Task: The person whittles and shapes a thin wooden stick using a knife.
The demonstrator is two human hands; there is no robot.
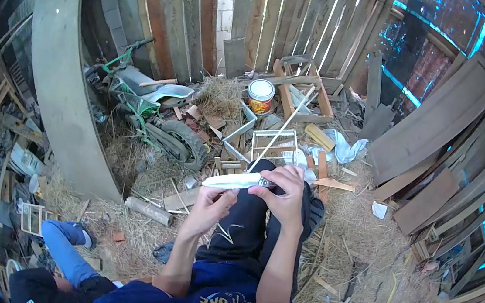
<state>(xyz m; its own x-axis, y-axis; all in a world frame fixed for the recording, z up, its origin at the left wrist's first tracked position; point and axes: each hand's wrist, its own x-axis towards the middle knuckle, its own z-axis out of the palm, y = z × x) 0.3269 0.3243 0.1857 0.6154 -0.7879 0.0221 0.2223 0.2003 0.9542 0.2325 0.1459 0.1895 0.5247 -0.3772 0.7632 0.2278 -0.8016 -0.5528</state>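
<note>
Level above my thighs, a long white object (232, 180) with a narrowed left end and a grey, metallic-looking right end spans both hands; its exact kind is unclear. My left hand (214, 206) pinches its left part from below between thumb and fingers. Around the grey end, my right hand (284, 195) is closed, fingers curled over the top. A thin pale wooden stick (283, 129) slants from the white object up toward the crates, its lower end hidden behind it. Some pale slivers (229, 233) lie on my dark trousers.
Beyond my knees are a wooden frame (274, 146), a paint can (260, 97) and a wooden crate (324, 101). A green motorbike (145, 102) leans at left. Boards (442, 122) stack on the right. Another person's leg in jeans (67, 251) extends at lower left. Straw covers the ground.
</note>
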